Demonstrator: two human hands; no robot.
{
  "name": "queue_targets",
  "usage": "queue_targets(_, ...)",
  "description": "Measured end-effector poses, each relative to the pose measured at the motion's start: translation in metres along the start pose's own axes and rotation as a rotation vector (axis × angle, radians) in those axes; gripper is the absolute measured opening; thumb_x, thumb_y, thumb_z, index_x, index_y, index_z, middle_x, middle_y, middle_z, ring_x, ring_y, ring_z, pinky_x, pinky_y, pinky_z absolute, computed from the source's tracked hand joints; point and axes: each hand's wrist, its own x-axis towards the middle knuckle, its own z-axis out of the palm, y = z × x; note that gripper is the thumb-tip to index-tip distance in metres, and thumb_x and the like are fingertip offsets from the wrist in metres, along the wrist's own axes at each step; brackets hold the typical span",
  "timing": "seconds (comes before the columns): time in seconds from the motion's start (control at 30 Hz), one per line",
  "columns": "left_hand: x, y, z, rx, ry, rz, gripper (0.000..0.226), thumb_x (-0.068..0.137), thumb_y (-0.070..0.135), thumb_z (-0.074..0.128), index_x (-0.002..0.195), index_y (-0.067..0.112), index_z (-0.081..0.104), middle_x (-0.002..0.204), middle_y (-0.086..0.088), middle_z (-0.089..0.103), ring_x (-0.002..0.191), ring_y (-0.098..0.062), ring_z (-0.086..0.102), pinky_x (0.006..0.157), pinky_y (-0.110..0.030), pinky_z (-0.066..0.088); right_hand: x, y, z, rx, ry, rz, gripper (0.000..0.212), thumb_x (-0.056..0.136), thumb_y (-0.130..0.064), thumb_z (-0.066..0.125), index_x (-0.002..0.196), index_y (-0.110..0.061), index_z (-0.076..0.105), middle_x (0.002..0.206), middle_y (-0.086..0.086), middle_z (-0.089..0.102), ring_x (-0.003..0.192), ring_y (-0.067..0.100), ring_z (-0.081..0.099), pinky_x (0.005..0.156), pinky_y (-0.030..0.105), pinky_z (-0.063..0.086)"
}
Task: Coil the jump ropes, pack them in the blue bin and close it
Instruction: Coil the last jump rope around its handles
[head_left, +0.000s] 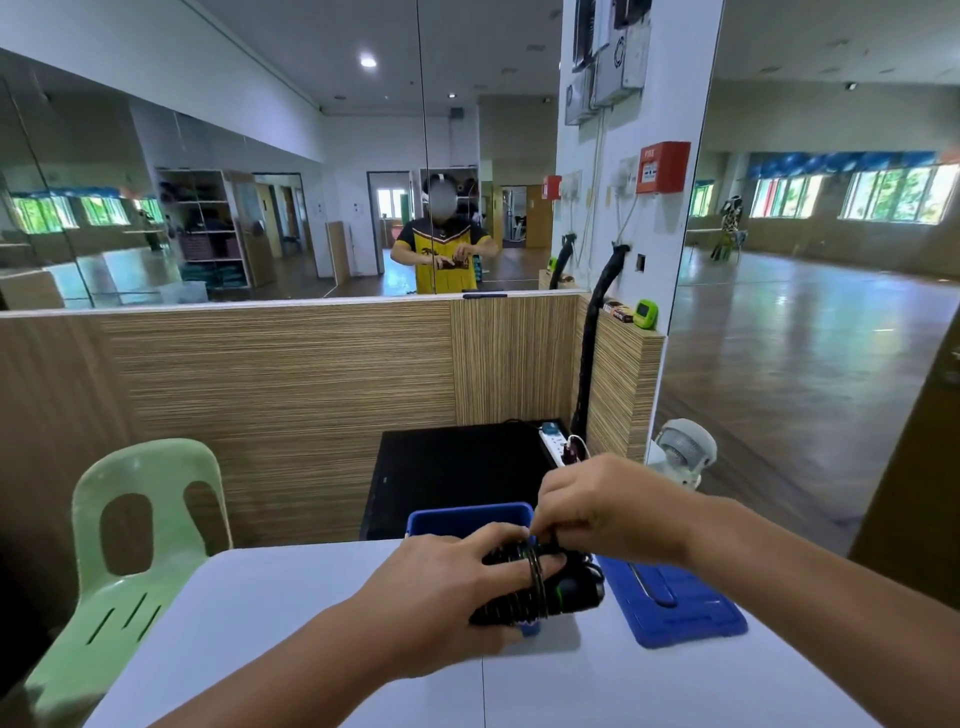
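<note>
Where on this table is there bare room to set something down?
Bare: the table between chair and left hand, and the near strip between the forearms. Crowded: far middle, where bin, rope, right hand and lid bunch together.

blue bin (467, 515): mostly covered | jump ropes (522, 603): partly under left hand (441, 587) | chair (145, 480): cut at bottom edge

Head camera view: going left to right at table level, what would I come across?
A pale green plastic chair → the person's left hand → the black coiled jump rope it grips → a flat blue plastic lid lying on the white table.
</note>
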Motion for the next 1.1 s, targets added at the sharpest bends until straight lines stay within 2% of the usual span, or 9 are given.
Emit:
queue_targets(0.1, 0.001, 0.0, 0.005, 0.051, 0.002, -0.007, 0.064, 0.085, 0.069, 0.046, 0.146, 0.059, 0.032, 0.149, 0.019, 0.045, 0.069, -0.012, 0.064, 0.057, -0.022, 0.035, -0.006, -0.005, 0.01, 0.09, 0.022, 0.092, 0.019, 0.087, -0.017, 0.064, 0.1, -0.022, 0.078, 0.091, -0.008, 0.066, 0.078, 0.004, 0.06, 0.071, 0.023, 0.053)
queue_targets(0.23, 0.003, 0.0, 0.012, 0.054, 0.003, 0.002, 0.06, 0.079, 0.066, 0.052, 0.137, 0.054, 0.045, 0.137, 0.016, 0.054, 0.058, -0.011, 0.061, 0.051, -0.021, 0.041, -0.012, -0.013, 0.023, 0.204, 0.033, 0.26, 0.032, 0.086, -0.022, 0.053, 0.103, -0.025, 0.079, 0.091, -0.011, 0.067, 0.085, 0.002, 0.059, 0.079, 0.024, 0.051)
queue_targets(0.33, 0.004, 0.001, 0.015, 0.021, -0.003, -0.032, 0.063, 0.079, 0.064, 0.049, 0.141, 0.056, 0.041, 0.13, 0.016, 0.056, 0.059, -0.011, 0.061, 0.051, -0.022, 0.046, -0.015, -0.019, 0.033, 0.268, 0.116, 0.422, 0.026, 0.088, -0.024, 0.058, 0.102, -0.029, 0.08, 0.09, -0.017, 0.072, 0.092, 0.0, 0.062, 0.083, 0.019, 0.049)
queue_targets(0.43, 0.003, 0.002, 0.019, 0.018, -0.026, -0.057, 0.061, 0.078, 0.063, 0.049, 0.138, 0.056, 0.041, 0.127, 0.015, 0.056, 0.061, -0.013, 0.062, 0.05, -0.023, 0.046, -0.016, -0.023, 0.039, 0.354, 0.186, 0.608, 0.018, 0.087, -0.023, 0.071, 0.102, -0.03, 0.08, 0.087, -0.02, 0.073, 0.087, -0.006, 0.066, 0.077, 0.011, 0.049)
queue_targets(0.57, 0.002, 0.002, 0.03, 0.012, -0.055, -0.048, 0.072, 0.068, 0.053, 0.069, 0.133, 0.055, 0.039, 0.129, 0.014, 0.056, 0.064, -0.016, 0.064, 0.048, -0.029, 0.052, -0.012, -0.026, 0.036, 0.434, 0.043, 0.731, 0.009, 0.081, -0.022, 0.077, 0.076, -0.028, 0.08, 0.068, -0.021, 0.07, 0.07, -0.009, 0.063, 0.06, 0.011, 0.044)
queue_targets(0.73, 0.003, 0.003, 0.038, 0.003, -0.084, -0.048, 0.068, 0.058, 0.056, 0.071, 0.124, 0.053, 0.055, 0.127, 0.017, 0.065, 0.06, -0.012, 0.065, 0.047, -0.028, 0.055, -0.004, -0.03, 0.041, 0.329, -0.051, 0.781, 0.016, 0.085, -0.023, 0.069, 0.07, -0.026, 0.077, 0.068, -0.009, 0.069, 0.069, 0.002, 0.064, 0.055, 0.014, 0.042)
queue_targets(0.87, 0.008, 0.001, 0.037, 0.004, -0.087, -0.075, 0.045, 0.07, 0.063, 0.058, 0.111, 0.048, 0.067, 0.121, 0.017, 0.068, 0.057, -0.014, 0.064, 0.05, -0.027, 0.055, 0.007, -0.04, 0.049, 0.212, -0.069, 0.782, 0.041, 0.088, -0.021, 0.057, 0.048, -0.026, 0.049, 0.054, -0.003, 0.052, 0.054, 0.011, 0.05, 0.049, 0.017, 0.031)
queue_targets(1.0, 0.012, 0.0, 0.034, 0.07, -0.12, -0.073, 0.048, 0.076, 0.063, 0.041, 0.108, 0.045, 0.071, 0.112, 0.015, 0.07, 0.051, -0.015, 0.058, 0.047, -0.027, 0.05, 0.018, -0.046, 0.047, 0.191, -0.151, 0.833, 0.042, 0.091, -0.021, 0.056, 0.05, -0.024, 0.045, 0.051, -0.003, 0.044, 0.048, 0.012, 0.042, 0.048, 0.02, 0.03)
queue_targets(1.1, 0.014, 0.001, 0.031, 0.138, -0.197, -0.063, 0.042, 0.075, 0.058, 0.049, 0.108, 0.044, 0.072, 0.112, 0.013, 0.07, 0.052, -0.017, 0.056, 0.047, -0.028, 0.05, 0.026, -0.043, 0.044, 0.181, -0.21, 0.876, 0.038, 0.089, -0.021, 0.058, 0.054, -0.023, 0.043, 0.054, -0.003, 0.044, 0.049, 0.014, 0.042, 0.048, 0.023, 0.031)
